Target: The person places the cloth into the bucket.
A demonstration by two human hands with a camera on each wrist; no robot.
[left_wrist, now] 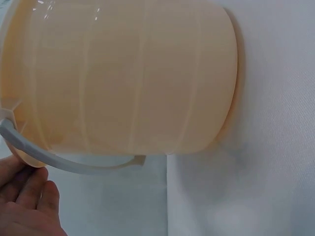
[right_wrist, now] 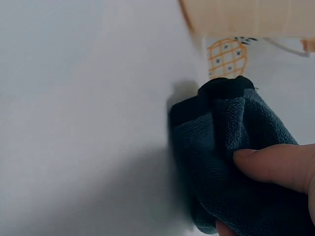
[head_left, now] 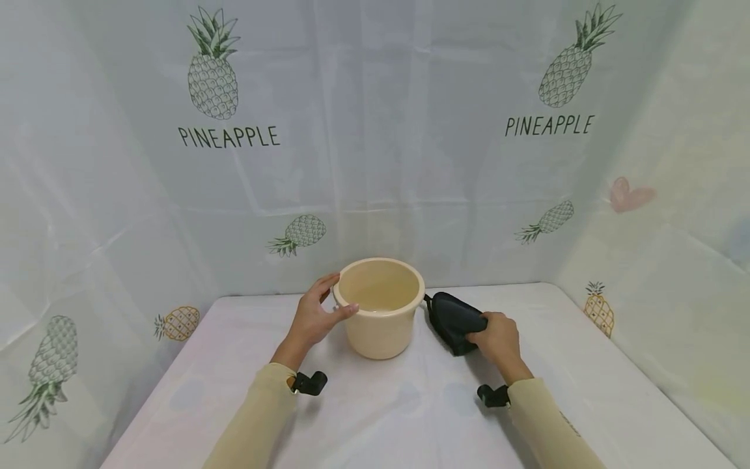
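Observation:
A cream plastic bucket point(head_left: 381, 332) with a grey handle point(left_wrist: 74, 164) stands upright on the table. My left hand point(head_left: 316, 312) holds its rim from the left, thumb over the front edge and fingers along the side. In the left wrist view, those fingertips point(left_wrist: 37, 184) are right at the rim beside the handle. To the right of the bucket, my right hand point(head_left: 498, 339) grips a folded dark plush towel point(head_left: 454, 319). The thumb point(right_wrist: 270, 164) presses into its pile in the right wrist view, and a smooth dark band edges the towel's far end.
A white cloth covers the table point(head_left: 387, 417). Close behind the bucket hangs a pale curtain point(head_left: 375, 163) printed with pineapples, and similar sheets enclose both sides. A small black wrist camera point(head_left: 310, 383) sits on the left wrist, another camera point(head_left: 493, 395) on the right.

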